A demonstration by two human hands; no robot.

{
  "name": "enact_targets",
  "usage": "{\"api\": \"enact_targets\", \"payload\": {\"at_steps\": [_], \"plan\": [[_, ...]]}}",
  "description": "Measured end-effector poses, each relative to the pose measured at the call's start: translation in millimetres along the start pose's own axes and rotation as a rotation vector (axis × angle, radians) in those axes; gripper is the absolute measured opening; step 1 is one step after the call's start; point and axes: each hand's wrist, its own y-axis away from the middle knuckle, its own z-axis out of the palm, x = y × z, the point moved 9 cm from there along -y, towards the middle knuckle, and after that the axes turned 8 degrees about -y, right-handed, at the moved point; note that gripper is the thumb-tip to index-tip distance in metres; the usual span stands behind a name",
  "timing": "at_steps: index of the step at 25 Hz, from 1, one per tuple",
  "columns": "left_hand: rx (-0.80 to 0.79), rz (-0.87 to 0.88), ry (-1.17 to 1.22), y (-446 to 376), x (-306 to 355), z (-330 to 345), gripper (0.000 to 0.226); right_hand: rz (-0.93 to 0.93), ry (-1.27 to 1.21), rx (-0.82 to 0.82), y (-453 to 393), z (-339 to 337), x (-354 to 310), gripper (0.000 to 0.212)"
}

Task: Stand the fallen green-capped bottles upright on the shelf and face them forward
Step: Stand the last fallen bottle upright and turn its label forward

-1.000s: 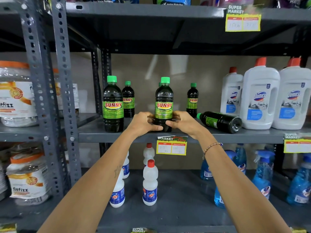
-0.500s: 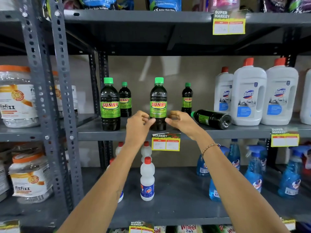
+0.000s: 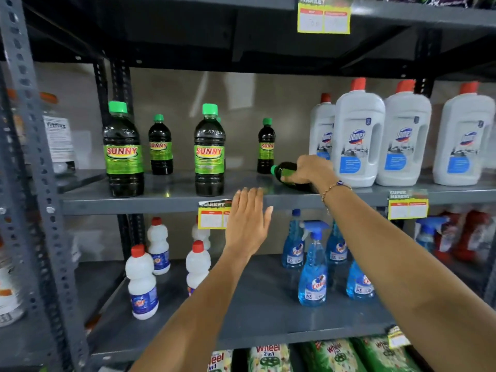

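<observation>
One dark green-capped bottle (image 3: 286, 173) lies on its side on the grey middle shelf (image 3: 166, 204), cap pointing left. My right hand (image 3: 311, 171) is closed over its body from above. Two large Sunny bottles stand upright at the shelf front, one at the left (image 3: 123, 151) and one in the middle (image 3: 209, 153), labels forward. Two smaller ones stand further back, left (image 3: 160, 146) and right (image 3: 266, 147). My left hand (image 3: 248, 218) hovers flat with fingers apart in front of the shelf edge, holding nothing.
White Domex bottles (image 3: 358, 138) with red caps stand close to the right of the lying bottle. A price tag (image 3: 213, 217) hangs on the shelf edge beside my left hand. Blue spray bottles (image 3: 312, 267) and small white bottles (image 3: 141, 283) fill the shelf below.
Both hands have let go of the middle Sunny bottle, which stands upright. My right hand moved right and closed on the lying bottle. My left hand dropped below the shelf edge.
</observation>
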Motion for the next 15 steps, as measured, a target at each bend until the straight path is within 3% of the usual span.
{"api": "enact_targets", "payload": {"at_steps": [3, 6, 9, 11, 13, 15], "plan": [[0.014, -0.044, -0.076, -2.2, -4.8, 5.5, 0.051, 0.012, 0.014, 0.003, -7.0, 0.6, -1.4, 0.058], [0.068, -0.051, -0.11, -1.6, -4.9, 5.9, 0.052, 0.036, -0.15, 0.079, -8.4, -5.2, 5.9, 0.057], [0.111, -0.027, -0.127, -1.9, -6.3, 6.8, 0.054, 0.033, -0.509, 0.237, -10.8, -3.3, 13.8, 0.06], [0.13, -0.024, -0.132, -1.1, -6.2, 7.7, 0.053, -0.011, -0.867, 0.272, -15.4, 10.9, 11.4, 0.074], [0.168, -0.023, -0.146, -1.0, -5.4, 7.1, 0.049, -0.082, -1.056, 0.195, -21.1, 28.5, -0.5, 0.082], [0.187, -0.033, -0.15, -1.4, -6.2, 6.9, 0.049, -0.132, -1.063, 0.067, -23.4, 41.4, -13.5, 0.081]]}}
